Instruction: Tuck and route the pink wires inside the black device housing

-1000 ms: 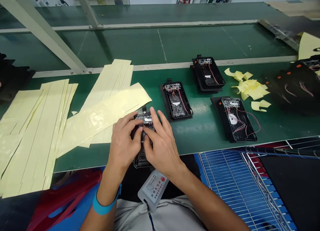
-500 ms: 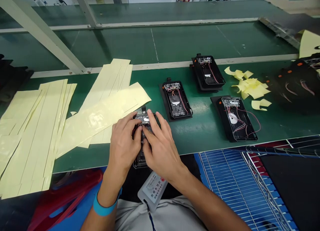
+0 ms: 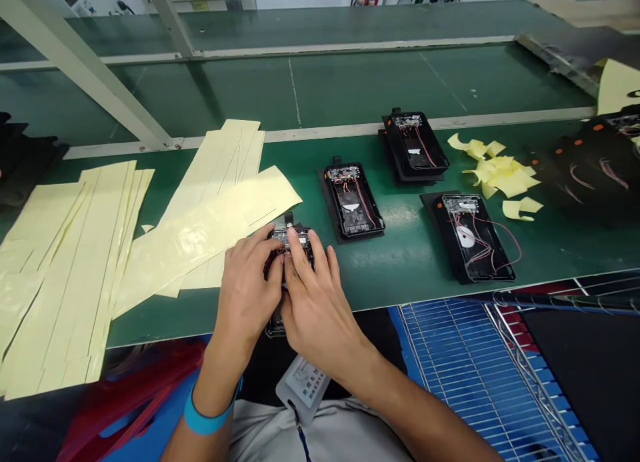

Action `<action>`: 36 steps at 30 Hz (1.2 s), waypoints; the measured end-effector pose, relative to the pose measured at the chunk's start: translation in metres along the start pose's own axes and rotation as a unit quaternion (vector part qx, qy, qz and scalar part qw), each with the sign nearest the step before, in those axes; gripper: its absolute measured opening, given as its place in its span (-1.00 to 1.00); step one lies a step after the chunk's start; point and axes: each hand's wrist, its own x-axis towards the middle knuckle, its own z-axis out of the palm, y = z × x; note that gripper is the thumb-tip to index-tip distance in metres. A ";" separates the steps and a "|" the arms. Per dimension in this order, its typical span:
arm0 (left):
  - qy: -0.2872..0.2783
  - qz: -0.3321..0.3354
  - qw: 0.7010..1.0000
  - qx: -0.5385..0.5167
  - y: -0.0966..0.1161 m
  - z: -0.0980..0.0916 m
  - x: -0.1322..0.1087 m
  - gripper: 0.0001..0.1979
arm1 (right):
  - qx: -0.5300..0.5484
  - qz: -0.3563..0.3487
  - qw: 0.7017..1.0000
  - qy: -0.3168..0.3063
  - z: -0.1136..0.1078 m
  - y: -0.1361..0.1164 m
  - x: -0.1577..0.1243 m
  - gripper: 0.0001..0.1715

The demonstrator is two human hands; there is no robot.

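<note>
- The left hand [image 3: 245, 282], with a blue rubber wristband [image 3: 206, 422], is curled closed over the far end of an open black plastic housing [image 3: 276, 327], fingertips on its left side.
- The right hand [image 3: 317, 309] bends its fingers down onto a small circuit board [image 3: 287, 237] in that housing. Whether it pinches or only presses, I cannot tell.
- The housing lies lengthwise at the near edge of a green conveyor belt [image 3: 395, 269], mostly under both hands.
- It probably handles as light and stiff, but the board and thin red wires [image 3: 267, 265] look fragile. Its long outer sides seem the safest hold.
- Pale yellow film strips [image 3: 200, 242] lie just left; three similar black housings [image 3: 353, 202] stand right, beyond them crumpled yellow film scraps [image 3: 500, 175].
</note>
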 end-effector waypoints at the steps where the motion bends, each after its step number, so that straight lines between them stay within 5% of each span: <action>1: -0.001 0.000 1.000 0.000 0.000 0.000 0.000 -0.80 | 0.001 0.003 1.000 0.001 0.000 0.000 0.000 -0.23; 16: 0.001 -0.002 1.000 -0.010 -0.002 0.001 0.001 -0.78 | 0.054 0.007 0.997 0.048 -0.001 0.005 -0.001 -0.38; 36: -0.002 -0.011 0.999 -0.030 -0.002 -0.001 0.002 -0.77 | 0.018 0.014 1.000 0.019 -0.002 -0.001 -0.003 -0.30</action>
